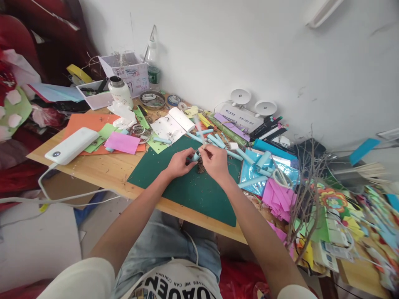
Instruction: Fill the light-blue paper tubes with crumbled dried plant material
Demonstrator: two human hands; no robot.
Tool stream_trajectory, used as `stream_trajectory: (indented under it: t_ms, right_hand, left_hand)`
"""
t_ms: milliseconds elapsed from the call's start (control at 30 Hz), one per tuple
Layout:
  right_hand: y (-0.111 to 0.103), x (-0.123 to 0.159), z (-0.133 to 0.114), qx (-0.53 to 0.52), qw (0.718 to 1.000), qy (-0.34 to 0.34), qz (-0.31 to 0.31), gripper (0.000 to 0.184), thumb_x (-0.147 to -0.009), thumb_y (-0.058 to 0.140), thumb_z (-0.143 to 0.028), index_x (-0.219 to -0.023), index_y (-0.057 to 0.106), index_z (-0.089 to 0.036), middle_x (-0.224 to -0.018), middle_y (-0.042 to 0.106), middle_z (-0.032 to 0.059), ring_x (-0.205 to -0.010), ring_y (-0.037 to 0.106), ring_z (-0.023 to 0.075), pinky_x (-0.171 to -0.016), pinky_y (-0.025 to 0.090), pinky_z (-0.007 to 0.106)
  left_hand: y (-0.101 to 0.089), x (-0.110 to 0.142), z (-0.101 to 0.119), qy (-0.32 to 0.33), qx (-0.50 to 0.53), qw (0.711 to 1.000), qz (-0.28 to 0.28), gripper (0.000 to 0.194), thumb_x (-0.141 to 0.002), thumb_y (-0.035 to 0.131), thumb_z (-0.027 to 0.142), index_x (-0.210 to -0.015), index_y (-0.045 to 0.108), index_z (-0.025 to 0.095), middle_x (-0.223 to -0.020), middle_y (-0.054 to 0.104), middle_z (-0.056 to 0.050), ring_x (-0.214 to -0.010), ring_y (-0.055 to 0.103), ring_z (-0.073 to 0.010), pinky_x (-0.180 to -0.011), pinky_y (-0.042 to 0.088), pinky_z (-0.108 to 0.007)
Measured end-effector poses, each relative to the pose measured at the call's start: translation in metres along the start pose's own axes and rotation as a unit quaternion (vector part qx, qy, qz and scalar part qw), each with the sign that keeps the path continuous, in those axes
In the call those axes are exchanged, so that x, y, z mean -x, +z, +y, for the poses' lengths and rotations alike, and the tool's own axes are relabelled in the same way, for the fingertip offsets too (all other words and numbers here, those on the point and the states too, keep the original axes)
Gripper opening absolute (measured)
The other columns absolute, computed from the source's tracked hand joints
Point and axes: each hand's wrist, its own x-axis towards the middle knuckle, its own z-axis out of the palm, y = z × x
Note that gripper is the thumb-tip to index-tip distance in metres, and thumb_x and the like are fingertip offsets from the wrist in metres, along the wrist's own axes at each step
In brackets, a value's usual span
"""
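My left hand [178, 163] and my right hand [215, 162] meet over a dark green cutting mat [187, 189] on the wooden table. Between their fingers sits a small light-blue paper roll [195, 156], and both hands are closed on it. My right hand also pinches a thin stick [198, 128] that points up and is blurred. A small heap of brown shavings [201, 167] lies on the mat under the hands. Several more light-blue paper rolls [215, 140] lie just beyond the hands.
A white power bank [71, 145] with its cable lies at the left on orange paper [87, 122]. Pink paper [122, 142], a white bottle [120, 92] and boxes [129, 70] stand behind. To the right are pens [269, 126], scissors [280, 177], pink slips [279, 199] and dry twigs [307, 195].
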Motion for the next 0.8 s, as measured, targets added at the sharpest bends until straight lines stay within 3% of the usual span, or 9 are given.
stream_trajectory:
  t_ms: [133, 300, 600, 800]
  right_hand:
    - [0.0, 0.0, 0.005, -0.031, 0.999, 0.044, -0.002, 0.025, -0.09, 0.053, -0.034, -0.078, 0.068, -0.018, -0.06, 0.062, 0.0009, -0.053, 0.053, 0.0146, -0.055, 0.04, 0.026]
    - [0.001, -0.003, 0.001, -0.053, 0.997, 0.037, -0.047, 0.025, -0.088, 0.055, -0.033, -0.069, 0.066, -0.019, -0.056, 0.06, 0.0, -0.051, 0.053, 0.014, -0.053, 0.04, 0.026]
    - [-0.002, 0.0, 0.013, -0.087, 0.992, 0.08, 0.035, 0.027, -0.09, 0.054, -0.04, -0.081, 0.068, -0.019, -0.062, 0.063, 0.0015, -0.052, 0.055, 0.015, -0.054, 0.043, 0.027]
    - [0.003, 0.001, 0.009, -0.047, 0.999, 0.024, 0.0, 0.026, -0.089, 0.054, -0.036, -0.074, 0.067, -0.019, -0.062, 0.064, 0.0022, -0.056, 0.056, 0.0155, -0.057, 0.042, 0.027]
  left_hand:
    - [-0.001, 0.0, 0.001, -0.006, 0.008, 1.0, 0.0, 0.015, -0.081, 0.06, 0.029, -0.089, 0.05, 0.022, -0.085, 0.06, 0.0, -0.074, 0.059, -0.0147, -0.066, 0.051, -0.025]
    - [-0.002, 0.0, 0.002, -0.007, 0.011, 1.0, 0.0, 0.015, -0.08, 0.06, 0.028, -0.088, 0.049, 0.022, -0.084, 0.06, 0.0, -0.073, 0.058, -0.0145, -0.065, 0.052, -0.026]
    - [-0.002, 0.0, 0.002, -0.017, 0.016, 1.0, -0.006, 0.016, -0.082, 0.059, 0.031, -0.09, 0.049, 0.022, -0.087, 0.06, -0.001, -0.077, 0.059, -0.016, -0.065, 0.053, -0.026]
    - [-0.002, 0.0, 0.002, -0.014, 0.018, 1.0, -0.005, 0.015, -0.08, 0.059, 0.029, -0.088, 0.049, 0.022, -0.086, 0.06, -0.001, -0.076, 0.059, -0.0153, -0.065, 0.053, -0.026]
